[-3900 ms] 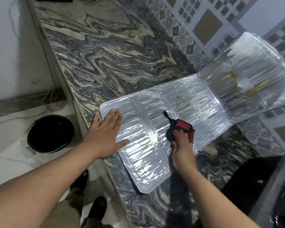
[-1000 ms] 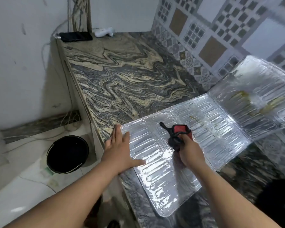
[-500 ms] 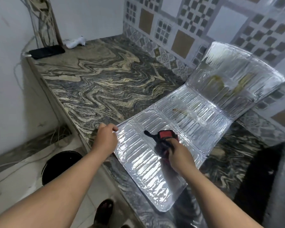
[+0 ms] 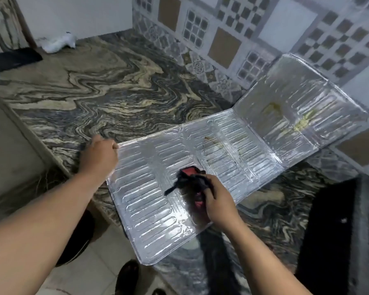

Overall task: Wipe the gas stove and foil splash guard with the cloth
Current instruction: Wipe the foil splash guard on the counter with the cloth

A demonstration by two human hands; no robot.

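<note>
The left hand (image 4: pixel 99 155) grips the corner of the shiny ribbed foil splash guard (image 4: pixel 149 188); the right hand (image 4: pixel 218 202) clutches a red and black cloth (image 4: pixel 190 177) on it.

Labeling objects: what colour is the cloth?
Red and black cloth, clearest in the head view.

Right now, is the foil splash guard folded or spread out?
Mostly spread: the foil splash guard lies open on the counter, only its far panel propped against the tiled wall.

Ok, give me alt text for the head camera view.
The right hand presses a red-and-black cloth onto a foil guard lying on a marbled counter, while the left hand grips its corner. Yellowish stains mark the far panel.
</note>
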